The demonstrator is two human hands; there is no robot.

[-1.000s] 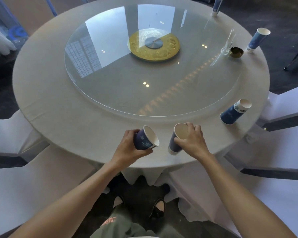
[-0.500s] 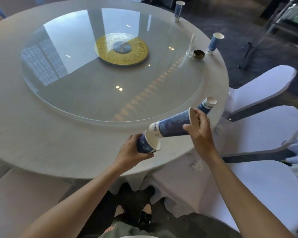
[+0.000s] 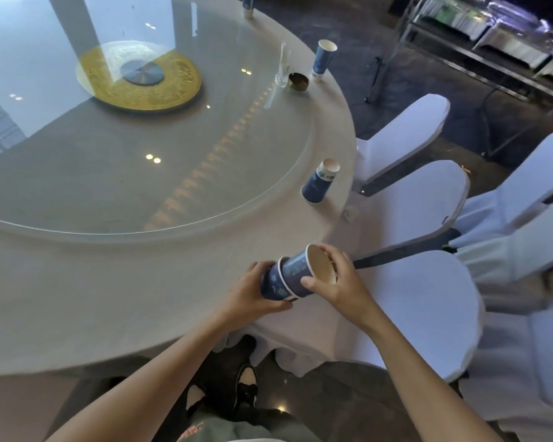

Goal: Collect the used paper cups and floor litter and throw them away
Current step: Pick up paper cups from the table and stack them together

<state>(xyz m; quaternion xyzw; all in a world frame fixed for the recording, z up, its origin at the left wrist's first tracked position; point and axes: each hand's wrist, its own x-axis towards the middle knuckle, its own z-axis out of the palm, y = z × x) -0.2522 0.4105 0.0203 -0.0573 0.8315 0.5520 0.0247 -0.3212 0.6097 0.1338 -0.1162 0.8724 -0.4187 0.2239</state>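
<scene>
Two blue paper cups are nested and held sideways over the table's near edge. My left hand [image 3: 251, 293] grips the outer cup [image 3: 273, 283] from the left. My right hand [image 3: 339, 283] holds the inner cup [image 3: 300, 268] by its open rim, which faces right. A third blue cup [image 3: 318, 183] stands on the tablecloth near the right edge. Farther back stands another cup [image 3: 322, 60], and one more cup [image 3: 247, 4] sits at the top edge, partly cut off.
The round table [image 3: 77, 298] has a white cloth and a glass turntable [image 3: 141, 148] with a gold centre disc. A clear glass [image 3: 283, 68] and a small dark bowl [image 3: 298, 82] stand near the far cup. White-covered chairs [image 3: 422, 301] crowd the right side. A small white scrap [image 3: 348, 213] lies below the table edge.
My right hand has pushed its cup into the cup in my left hand, so the two are nested. The view has shifted right along the table.
</scene>
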